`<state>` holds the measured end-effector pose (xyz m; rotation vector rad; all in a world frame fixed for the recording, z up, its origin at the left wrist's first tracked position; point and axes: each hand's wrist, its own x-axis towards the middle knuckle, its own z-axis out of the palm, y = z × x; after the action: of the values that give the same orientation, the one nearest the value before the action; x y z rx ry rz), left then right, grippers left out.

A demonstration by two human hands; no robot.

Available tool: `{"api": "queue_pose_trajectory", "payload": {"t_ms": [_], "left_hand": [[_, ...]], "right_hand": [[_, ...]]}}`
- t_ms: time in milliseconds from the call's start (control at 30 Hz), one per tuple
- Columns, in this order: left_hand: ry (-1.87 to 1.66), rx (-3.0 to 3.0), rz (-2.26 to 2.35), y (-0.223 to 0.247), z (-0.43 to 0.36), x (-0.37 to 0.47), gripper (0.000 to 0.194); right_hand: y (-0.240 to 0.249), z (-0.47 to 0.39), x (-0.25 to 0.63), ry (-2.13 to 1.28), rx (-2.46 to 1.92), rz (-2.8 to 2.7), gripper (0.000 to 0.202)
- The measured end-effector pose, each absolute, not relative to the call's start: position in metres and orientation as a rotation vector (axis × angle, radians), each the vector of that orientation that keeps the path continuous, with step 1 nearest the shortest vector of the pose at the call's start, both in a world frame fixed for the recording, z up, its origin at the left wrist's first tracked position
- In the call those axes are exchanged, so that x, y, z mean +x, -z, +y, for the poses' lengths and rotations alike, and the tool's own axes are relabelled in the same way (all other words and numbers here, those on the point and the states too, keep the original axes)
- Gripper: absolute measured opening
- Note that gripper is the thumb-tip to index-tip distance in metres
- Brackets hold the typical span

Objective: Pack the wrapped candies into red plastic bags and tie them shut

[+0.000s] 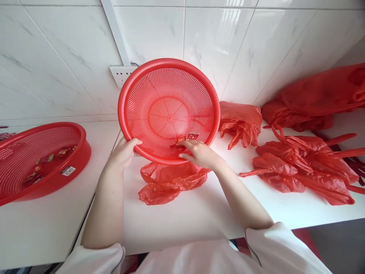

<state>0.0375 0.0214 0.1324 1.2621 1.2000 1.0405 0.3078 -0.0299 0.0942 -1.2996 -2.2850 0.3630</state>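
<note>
A round red plastic mesh basket (169, 78) is tipped up so that its inside faces me. My left hand (122, 152) grips the lower left of its rim, thumb over the edge. Inside the lower right wall is my right hand (199, 152), its thumb apart from its fingers, which touch a few small red wrapped packets (192, 136). Whether one is pinched is hard to see, since the fingers partly cover them. Under the basket, a thin red plastic bag (168, 186) lies crumpled on the white table (176, 228).
Another red mesh basket (82, 152) with small wrapped packets (42, 167) stands at the left. Tied red bags (308, 163) lie at the right, with a folded red bag (242, 118) and larger red bags (319, 95) behind. A power strip (119, 74) is on the tiled wall.
</note>
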Motion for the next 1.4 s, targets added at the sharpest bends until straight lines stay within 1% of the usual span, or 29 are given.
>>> {"api": "queue_pose_trajectory", "payload": {"t_ms": [67, 133, 233, 300, 400, 567, 700, 867, 967, 1067, 1133, 1200, 1267, 1333, 1400], "left_hand": [[-1.047, 1.276, 1.210, -0.132, 0.021, 0.039, 0.024], [-1.043, 1.289, 1.222, -0.132, 0.020, 0.039, 0.024], [-1.044, 1.296, 1.242, -0.130, 0.021, 0.039, 0.022], [-1.067, 1.299, 1.258, -0.130, 0.022, 0.039, 0.022], [-1.097, 1.294, 1.313, -0.129, 0.025, 0.037, 0.026], [-1.128, 1.270, 1.352, -0.126, 0.031, 0.030, 0.032], [-1.138, 1.279, 1.346, -0.122, 0.033, 0.027, 0.033], [-1.155, 1.294, 1.326, -0.123, 0.031, 0.028, 0.030], [-1.158, 1.289, 1.328, -0.125, 0.030, 0.029, 0.031], [-1.148, 1.282, 1.357, -0.126, 0.030, 0.029, 0.037], [-1.146, 1.287, 1.353, -0.127, 0.030, 0.031, 0.041], [-1.147, 1.303, 1.339, -0.128, 0.028, 0.033, 0.042], [-1.146, 1.325, 1.331, -0.129, 0.025, 0.036, 0.036], [-1.133, 1.338, 1.322, -0.130, 0.022, 0.040, 0.027], [-1.119, 1.335, 1.300, -0.130, 0.020, 0.043, 0.021]], "right_hand": [[-0.089, -0.028, 0.304, -0.398, -1.260, -2.400, 0.054], [-0.087, -0.027, 0.303, -0.454, -1.203, -2.446, 0.057], [-0.089, -0.027, 0.305, -0.580, -1.114, -2.395, 0.041], [-0.091, -0.027, 0.308, -0.662, -1.137, -2.271, 0.033], [-0.094, -0.027, 0.312, -0.785, -1.235, -1.982, 0.031], [-0.093, -0.023, 0.315, -1.176, -1.152, -1.633, 0.033], [-0.091, -0.022, 0.315, -1.279, -1.141, -1.560, 0.030], [-0.093, -0.024, 0.318, -1.338, -1.232, -1.673, 0.016], [-0.094, -0.026, 0.318, -1.298, -1.351, -1.854, 0.009], [-0.094, -0.028, 0.317, -1.171, -1.421, -2.029, 0.016], [-0.094, -0.028, 0.316, -0.956, -1.498, -2.090, 0.019], [-0.093, -0.028, 0.315, -0.644, -1.582, -2.075, 0.020], [-0.091, -0.026, 0.314, -0.420, -1.582, -2.041, 0.022], [-0.087, -0.024, 0.313, -0.367, -1.486, -2.086, 0.024], [-0.081, -0.021, 0.312, -0.385, -1.378, -2.192, 0.040]]}}
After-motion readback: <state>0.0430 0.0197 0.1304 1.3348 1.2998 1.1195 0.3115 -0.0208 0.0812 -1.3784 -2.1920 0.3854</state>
